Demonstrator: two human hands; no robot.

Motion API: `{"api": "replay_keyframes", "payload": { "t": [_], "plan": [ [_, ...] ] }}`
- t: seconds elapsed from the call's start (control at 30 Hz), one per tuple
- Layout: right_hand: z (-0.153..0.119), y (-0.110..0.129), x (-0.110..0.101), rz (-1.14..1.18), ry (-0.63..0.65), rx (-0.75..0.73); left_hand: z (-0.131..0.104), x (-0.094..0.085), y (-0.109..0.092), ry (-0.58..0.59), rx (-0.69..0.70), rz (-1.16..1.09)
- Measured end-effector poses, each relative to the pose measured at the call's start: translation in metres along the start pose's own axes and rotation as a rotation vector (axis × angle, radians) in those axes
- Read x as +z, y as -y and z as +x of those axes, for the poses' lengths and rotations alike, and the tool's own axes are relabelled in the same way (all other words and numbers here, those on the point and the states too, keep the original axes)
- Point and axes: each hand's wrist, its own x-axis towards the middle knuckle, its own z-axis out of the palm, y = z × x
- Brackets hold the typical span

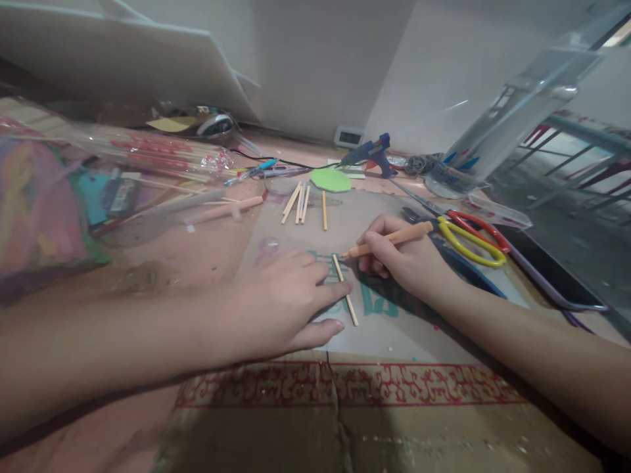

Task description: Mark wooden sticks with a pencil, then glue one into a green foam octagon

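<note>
A thin wooden stick (351,310) lies on a pale sheet (305,213) spread over cardboard. My left hand (290,295) rests flat beside it with fingers spread, the index finger pressing across the stick's middle. In my right hand (394,253) is an orange marker (407,234), held like a pen, its tip close to the stick's far end; I cannot tell whether it touches. Beyond my hands, several short plain sticks (298,203) lie in a loose group. A yellow-orange stick (324,211) lies apart, just right of them.
A green paper polygon (330,179) and a blue glue gun (369,155) lie at the back. Scissors (470,243) with red and yellow handles and a phone (547,266) lie right, near a tall clear container (497,125). Bagged sticks (158,151) are at the left.
</note>
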Motion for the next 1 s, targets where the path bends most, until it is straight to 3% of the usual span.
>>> {"api": "replay_keyframes", "payload": {
  "t": [1.0],
  "plan": [
    [0.0083,0.0053,-0.0005,-0.033,0.106,0.106,0.0002,0.0009,0.0016,-0.039,0.016,-0.03]
  ]
}}
